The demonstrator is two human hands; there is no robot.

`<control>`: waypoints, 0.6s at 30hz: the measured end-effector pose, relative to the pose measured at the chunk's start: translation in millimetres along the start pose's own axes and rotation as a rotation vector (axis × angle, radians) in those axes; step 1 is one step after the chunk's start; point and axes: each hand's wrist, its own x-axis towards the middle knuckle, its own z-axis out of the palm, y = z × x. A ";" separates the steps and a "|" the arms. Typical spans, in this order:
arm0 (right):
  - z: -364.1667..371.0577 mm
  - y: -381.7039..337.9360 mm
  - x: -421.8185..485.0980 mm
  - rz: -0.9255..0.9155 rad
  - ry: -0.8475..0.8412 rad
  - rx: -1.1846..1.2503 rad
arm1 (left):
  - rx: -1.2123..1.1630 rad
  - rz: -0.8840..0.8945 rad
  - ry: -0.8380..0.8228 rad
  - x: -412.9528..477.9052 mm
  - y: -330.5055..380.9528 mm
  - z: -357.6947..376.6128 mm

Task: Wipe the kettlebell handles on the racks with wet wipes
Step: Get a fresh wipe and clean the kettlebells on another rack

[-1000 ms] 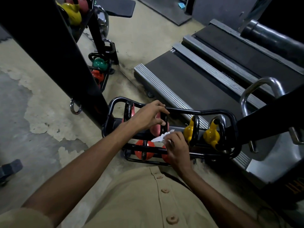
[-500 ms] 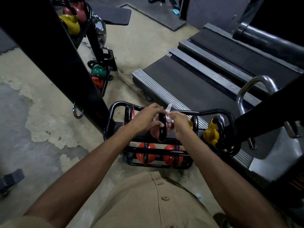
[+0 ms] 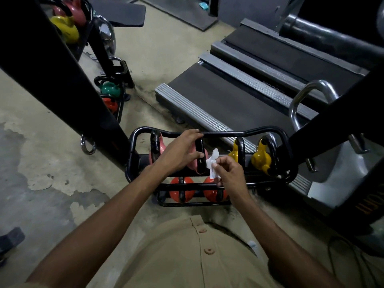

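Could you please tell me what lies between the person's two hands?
In the head view, the black kettlebell handle, held by the left hand, and the white wipe pinched by the right hand.

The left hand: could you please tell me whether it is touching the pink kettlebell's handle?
Touching: the head view shows the left hand gripping the pink kettlebell's handle.
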 end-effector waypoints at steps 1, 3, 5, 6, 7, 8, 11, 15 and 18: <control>-2.4 -0.6 -2.0 -0.011 0.022 0.007 | 0.009 0.000 -0.007 -2.2 1.0 4.1; -8.2 -2.1 -6.8 -0.034 0.072 0.009 | 0.050 0.016 0.001 -6.2 2.6 11.4; -14.4 -3.1 -11.8 -0.071 0.104 0.004 | 0.088 0.047 0.042 -10.5 3.3 18.4; -18.5 -3.5 -13.5 -0.098 0.120 -0.006 | 0.089 0.068 0.066 -12.4 4.3 21.9; -23.9 -3.9 -14.3 -0.128 0.136 -0.021 | 0.084 0.095 0.088 -13.6 6.1 26.5; -30.2 -5.6 -14.2 -0.156 0.144 -0.040 | 0.080 0.120 0.107 -14.3 8.6 31.5; -51.3 -15.5 -4.3 -0.247 0.163 -0.136 | 0.077 0.183 0.123 -15.7 24.0 49.1; -84.1 -29.4 39.9 -0.355 0.259 -0.344 | 0.041 0.218 0.115 -7.9 52.8 69.6; -101.5 -33.4 83.0 -0.368 0.212 -0.511 | 0.032 0.177 0.101 6.0 67.3 89.8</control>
